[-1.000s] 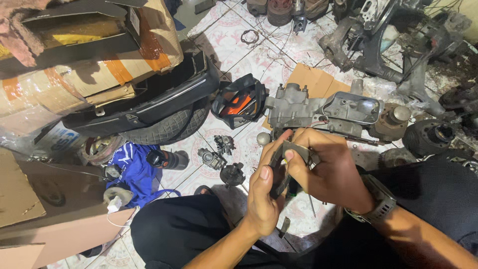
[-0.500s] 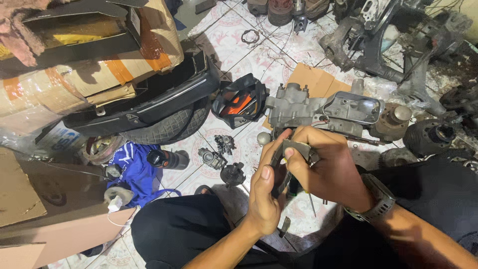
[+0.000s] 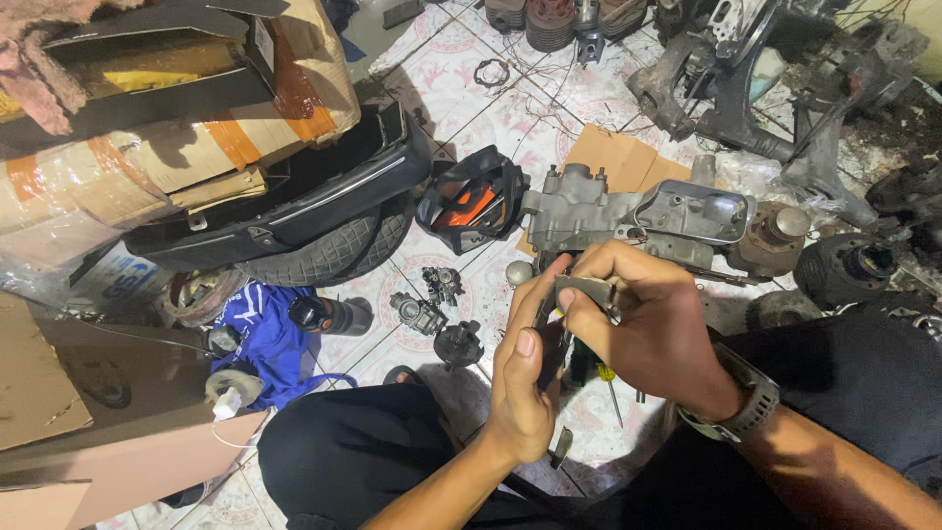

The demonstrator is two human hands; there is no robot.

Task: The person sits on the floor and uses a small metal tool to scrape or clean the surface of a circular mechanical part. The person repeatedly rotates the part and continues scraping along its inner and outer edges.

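I sit on a tiled floor with my legs in black trousers. My left hand (image 3: 525, 378) and my right hand (image 3: 648, 329) are together in front of me, both gripping a small dark metal part (image 3: 579, 292) with a flat grey plate on top. The right hand's fingers pinch the plate from above; the left thumb presses along the part's side. A watch (image 3: 736, 407) is on my right wrist. Under my hands lies a screwdriver (image 3: 608, 383) with a green and yellow handle. Most of the part is hidden by my fingers.
A grey engine casing (image 3: 638, 216) lies on cardboard just beyond my hands. A black and orange housing (image 3: 471, 206), small carburettor parts (image 3: 422, 309), a tyre (image 3: 324, 250), a taped cardboard box (image 3: 167, 118), blue cloth (image 3: 265, 339) and more engine parts (image 3: 844, 270) surround me.
My hands have stayed almost still on the metal part; only the fingers shift slightly.
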